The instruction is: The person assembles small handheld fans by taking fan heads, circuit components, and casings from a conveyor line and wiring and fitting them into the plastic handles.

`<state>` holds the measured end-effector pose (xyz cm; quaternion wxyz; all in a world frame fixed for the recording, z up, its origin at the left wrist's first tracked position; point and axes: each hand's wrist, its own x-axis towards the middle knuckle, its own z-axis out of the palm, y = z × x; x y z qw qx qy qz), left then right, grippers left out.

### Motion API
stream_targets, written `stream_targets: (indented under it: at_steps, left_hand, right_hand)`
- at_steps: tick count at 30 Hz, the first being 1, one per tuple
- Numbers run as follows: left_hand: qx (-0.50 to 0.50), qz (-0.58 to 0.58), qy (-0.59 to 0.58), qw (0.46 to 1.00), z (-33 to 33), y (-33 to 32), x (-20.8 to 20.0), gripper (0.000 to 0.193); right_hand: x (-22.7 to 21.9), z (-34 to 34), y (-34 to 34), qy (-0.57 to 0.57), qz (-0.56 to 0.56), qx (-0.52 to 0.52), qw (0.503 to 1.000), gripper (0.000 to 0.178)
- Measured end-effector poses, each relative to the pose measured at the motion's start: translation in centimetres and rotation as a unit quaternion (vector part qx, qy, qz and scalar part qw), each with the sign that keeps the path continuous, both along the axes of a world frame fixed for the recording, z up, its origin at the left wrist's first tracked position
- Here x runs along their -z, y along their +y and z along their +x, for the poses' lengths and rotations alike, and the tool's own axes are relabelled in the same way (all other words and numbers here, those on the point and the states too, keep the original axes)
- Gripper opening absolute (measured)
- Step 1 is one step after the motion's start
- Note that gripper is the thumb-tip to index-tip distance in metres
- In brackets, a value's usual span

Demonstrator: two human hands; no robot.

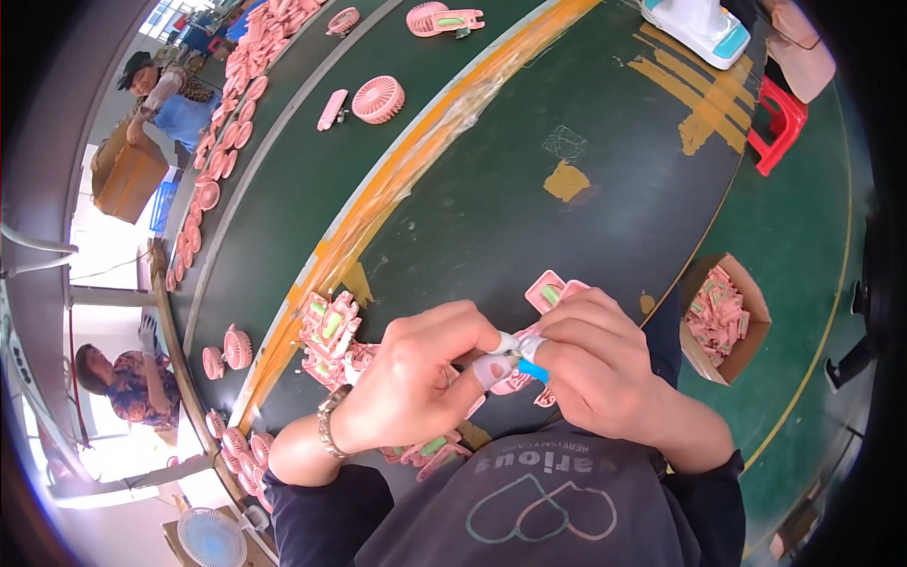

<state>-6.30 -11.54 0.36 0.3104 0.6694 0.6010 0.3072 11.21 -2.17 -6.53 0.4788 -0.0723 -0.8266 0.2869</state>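
Observation:
My left hand [416, 383] and my right hand [597, 364] meet low in the middle of the view, thumbs and forefingers pinched together at a small part that they mostly hide. White coverings wrap some fingertips, and a bit of blue shows at the right ones. Under the fingers lies a pink plastic piece [513, 382], partly covered; whether it is held cannot be told. Just beyond my right hand is a pink handle shell [546, 291] with a green cell in it. A heap of similar pink shells [328, 331] lies beside my left hand, and more [435, 452] lie below it.
Past the taped table edge [378, 203], a green belt [283, 180] carries pink round fan heads [378, 99]. A carton of pink parts [720, 317] and a red stool [780, 128] stand right. A white-and-teal device [704, 33] sits far right. Two people are across the belt.

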Motion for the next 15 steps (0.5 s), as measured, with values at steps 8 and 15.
stream_targets:
  at_steps: [8, 15]
  left_hand:
    - [-0.088, -0.188, -0.101, 0.973, -2.7, -2.4, -0.8, 0.011]
    - [-0.146, -0.143, -0.129, 0.97, -3.3, -3.4, 0.8, 0.01]
  right_hand:
    - [0.1, -2.8, -0.2, -0.071, -0.009, -0.111, 0.991, 0.014]
    - [0.9, -5.0, 0.2, -0.029, -0.143, -0.165, 0.975, 0.015]
